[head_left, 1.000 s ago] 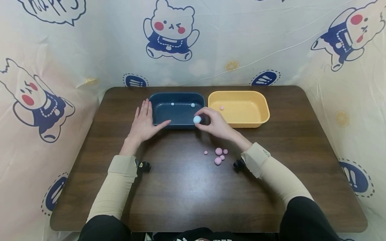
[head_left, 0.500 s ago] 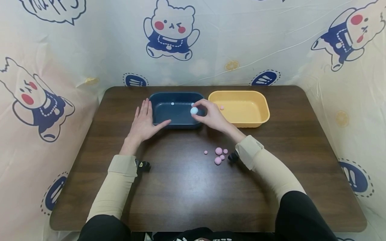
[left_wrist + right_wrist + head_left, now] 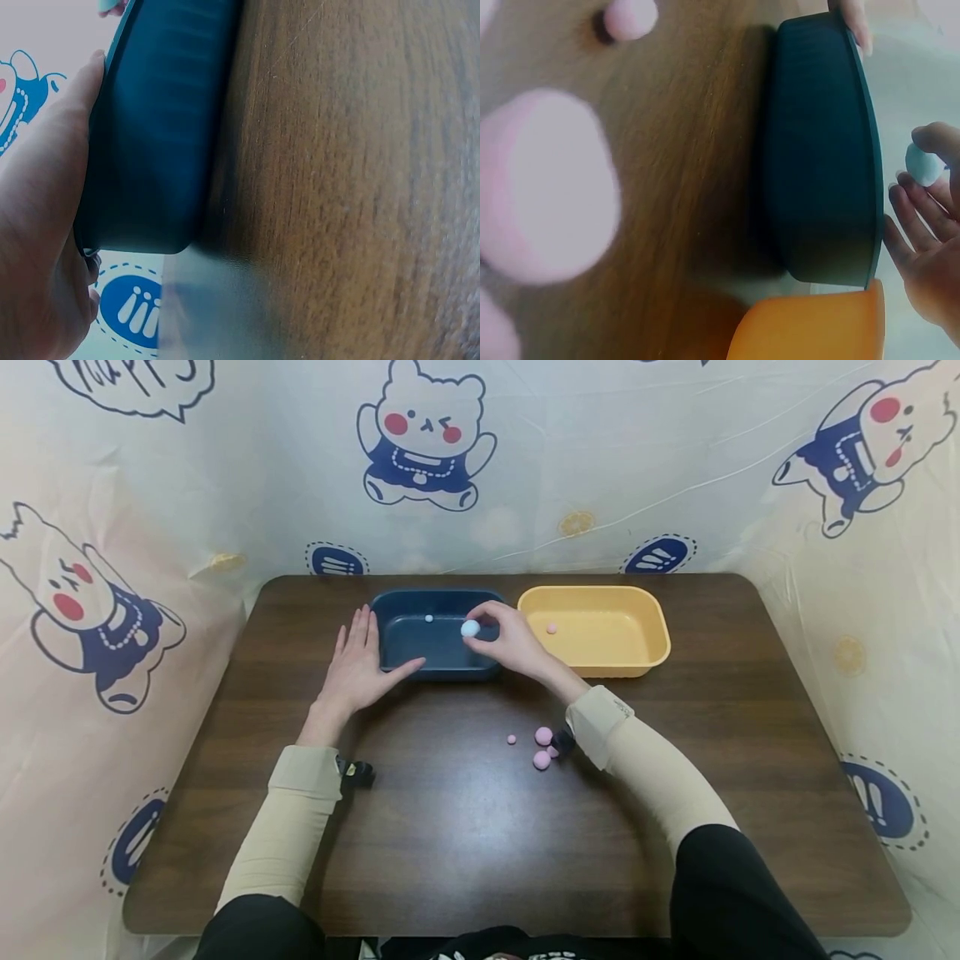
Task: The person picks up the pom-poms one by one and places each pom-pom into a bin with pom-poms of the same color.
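Observation:
Between thumb and fingers my right hand (image 3: 513,642) pinches a light blue ball (image 3: 470,628) above the right part of the dark blue tray (image 3: 405,662). In the right wrist view the same light blue ball (image 3: 924,165) shows at the fingertips, higher than the tray rim. My left hand (image 3: 356,672) rests along the tray's left side, fingers straight and thumb stretched along the near rim. A small light blue ball (image 3: 429,618) lies in the tray. Another spot inside it is hidden behind my right hand.
To the right stands a yellow tray (image 3: 645,664) with a small pink ball (image 3: 552,627) in it. Several pink balls (image 3: 543,737) of different sizes lie on the brown table (image 3: 435,827), partly under my right wrist camera (image 3: 563,742).
My right hand has carried the light blue ball left and away from me, from the tray's near right corner to over its inside. My left hand has stayed put.

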`<state>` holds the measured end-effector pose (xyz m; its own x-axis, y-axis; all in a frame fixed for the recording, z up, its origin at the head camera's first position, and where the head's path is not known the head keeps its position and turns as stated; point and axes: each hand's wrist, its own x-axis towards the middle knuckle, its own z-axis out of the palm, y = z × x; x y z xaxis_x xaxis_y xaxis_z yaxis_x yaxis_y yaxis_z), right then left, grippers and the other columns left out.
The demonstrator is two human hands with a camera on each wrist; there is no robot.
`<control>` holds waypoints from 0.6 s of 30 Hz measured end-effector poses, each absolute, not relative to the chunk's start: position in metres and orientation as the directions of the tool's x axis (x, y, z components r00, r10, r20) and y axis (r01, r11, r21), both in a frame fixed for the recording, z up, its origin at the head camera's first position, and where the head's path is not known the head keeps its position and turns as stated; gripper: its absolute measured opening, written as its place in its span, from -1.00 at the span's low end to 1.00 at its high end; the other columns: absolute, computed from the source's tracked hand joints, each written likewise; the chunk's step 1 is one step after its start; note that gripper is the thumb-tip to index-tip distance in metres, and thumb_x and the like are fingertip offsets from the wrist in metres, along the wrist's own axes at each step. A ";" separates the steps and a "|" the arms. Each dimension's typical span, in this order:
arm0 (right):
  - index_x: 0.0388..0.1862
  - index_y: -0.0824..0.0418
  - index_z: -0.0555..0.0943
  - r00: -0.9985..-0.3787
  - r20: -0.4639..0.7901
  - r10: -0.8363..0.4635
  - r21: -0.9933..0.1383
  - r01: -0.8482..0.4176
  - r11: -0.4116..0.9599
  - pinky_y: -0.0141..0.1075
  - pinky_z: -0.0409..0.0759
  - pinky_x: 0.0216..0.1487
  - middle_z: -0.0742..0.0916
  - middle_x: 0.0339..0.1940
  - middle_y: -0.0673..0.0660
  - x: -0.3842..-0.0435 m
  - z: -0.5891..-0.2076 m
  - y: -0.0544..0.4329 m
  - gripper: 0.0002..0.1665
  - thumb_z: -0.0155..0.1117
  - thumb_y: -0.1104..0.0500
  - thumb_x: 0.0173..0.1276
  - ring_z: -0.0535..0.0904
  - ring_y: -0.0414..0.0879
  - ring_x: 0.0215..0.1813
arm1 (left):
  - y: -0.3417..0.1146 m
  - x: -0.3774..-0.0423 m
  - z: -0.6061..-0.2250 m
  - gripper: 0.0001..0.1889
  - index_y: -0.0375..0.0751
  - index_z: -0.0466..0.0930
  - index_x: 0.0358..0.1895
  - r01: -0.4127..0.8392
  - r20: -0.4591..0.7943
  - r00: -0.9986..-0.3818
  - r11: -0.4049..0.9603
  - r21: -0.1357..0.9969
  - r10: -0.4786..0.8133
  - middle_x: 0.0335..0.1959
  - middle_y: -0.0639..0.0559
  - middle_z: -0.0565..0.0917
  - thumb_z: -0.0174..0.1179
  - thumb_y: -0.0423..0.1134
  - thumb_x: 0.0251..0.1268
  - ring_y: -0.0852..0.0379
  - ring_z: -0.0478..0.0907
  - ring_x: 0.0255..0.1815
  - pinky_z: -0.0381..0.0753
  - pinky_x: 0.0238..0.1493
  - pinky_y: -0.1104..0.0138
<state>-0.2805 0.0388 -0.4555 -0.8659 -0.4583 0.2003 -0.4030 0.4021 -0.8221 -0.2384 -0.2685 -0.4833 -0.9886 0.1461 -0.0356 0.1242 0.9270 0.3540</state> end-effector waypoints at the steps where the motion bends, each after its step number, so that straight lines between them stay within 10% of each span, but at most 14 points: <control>1: 0.21 0.30 0.68 -0.866 0.198 -0.459 -0.823 -0.401 0.402 0.05 0.67 0.47 0.77 0.18 0.26 -0.282 -0.456 0.037 -0.60 0.53 0.19 0.49 0.67 0.14 0.27 | -0.269 -0.239 -0.484 0.38 -0.22 -0.34 0.83 0.124 -0.035 -0.989 0.928 0.352 0.146 0.89 -0.10 -0.37 -0.08 0.76 0.30 -0.24 -0.34 0.91 -0.35 0.87 -0.19; 18: 0.21 0.29 0.67 -0.893 0.144 -0.427 -0.813 -0.353 0.463 0.03 0.69 0.45 0.76 0.20 0.28 -0.303 -0.461 0.021 -0.63 0.50 0.21 0.52 0.65 0.15 0.24 | -0.269 -0.239 -0.483 0.40 -0.19 -0.37 0.83 0.111 -0.052 -0.989 0.928 0.356 0.138 0.88 -0.04 -0.41 -0.08 0.77 0.28 -0.15 -0.42 0.92 -0.38 0.88 -0.15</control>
<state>-0.3027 0.0208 -0.4606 -0.8928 -0.4268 0.1441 -0.3527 0.4632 -0.8131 -0.2395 -0.2687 -0.4831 -0.9891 0.1380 -0.0522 0.1107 0.9279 0.3561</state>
